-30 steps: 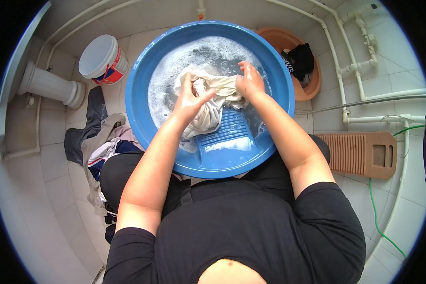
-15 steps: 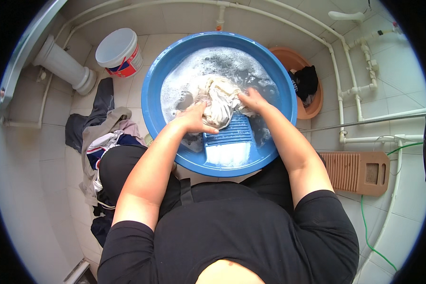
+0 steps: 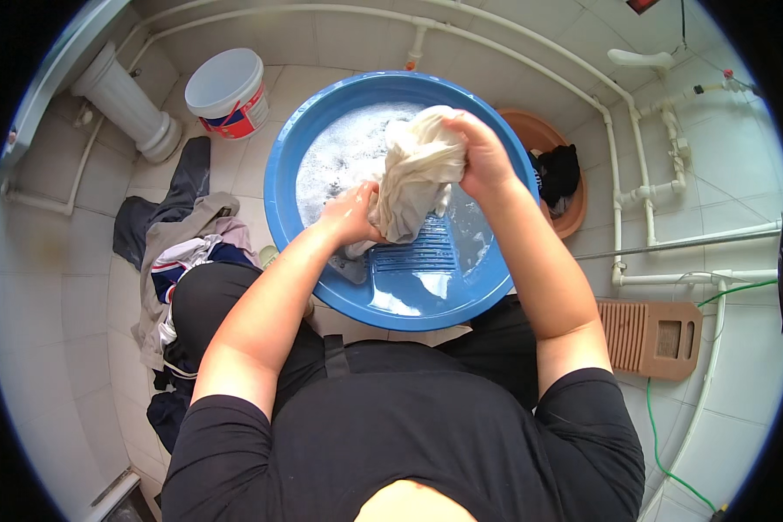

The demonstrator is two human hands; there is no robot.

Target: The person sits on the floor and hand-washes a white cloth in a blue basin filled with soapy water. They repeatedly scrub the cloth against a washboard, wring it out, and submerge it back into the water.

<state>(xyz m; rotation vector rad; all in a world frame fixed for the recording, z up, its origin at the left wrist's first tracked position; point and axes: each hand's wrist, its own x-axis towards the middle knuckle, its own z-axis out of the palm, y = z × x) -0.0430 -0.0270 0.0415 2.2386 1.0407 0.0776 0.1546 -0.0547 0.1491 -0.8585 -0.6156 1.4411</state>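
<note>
A wet cream-white garment is bunched up between my hands over a large round blue basin. My right hand grips its upper right end, raised above the water. Closed on the lower left side of the cloth is my left hand. Beneath the cloth a blue ribbed washboard leans in the basin, its lower end toward me. Soapy water with white foam surrounds it. What kind of garment it is, I cannot tell from its folds.
Left of the basin lies a pile of clothes on the tiled floor. A white bucket stands behind it. An orange-brown basin holding dark clothes sits at the far right. A brown washboard lies at right, near white pipes and a green hose.
My right hand has closed on the garment and lifted its end out of the water. My left hand has gone from spread fingers to gripping the cloth. The view has shifted slightly.
</note>
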